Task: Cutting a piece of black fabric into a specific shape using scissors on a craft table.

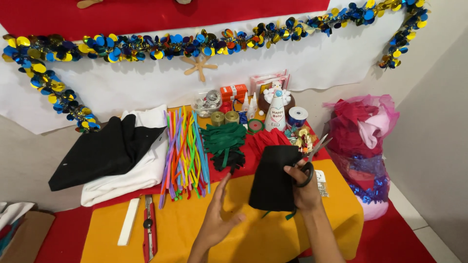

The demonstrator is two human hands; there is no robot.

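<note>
My right hand (303,190) grips black-handled scissors (311,157), blades pointing up and to the right, and also pinches the right edge of a black felt piece (273,178) that hangs over the yellow table (185,229). My left hand (217,221) hovers flat and empty, fingers spread, just left of the felt and touching nothing. A heap of green felt strips (224,141) and red felt pieces (265,139) lies just beyond the black piece.
Colourful pipe cleaners (184,153) lie left of centre, beside folded black and white fabric (114,156). A red utility knife (148,229) and white stick (129,221) sit near the front left. Ribbon spools, a paper cone and small boxes crowd the back. A pink bag (363,146) stands right.
</note>
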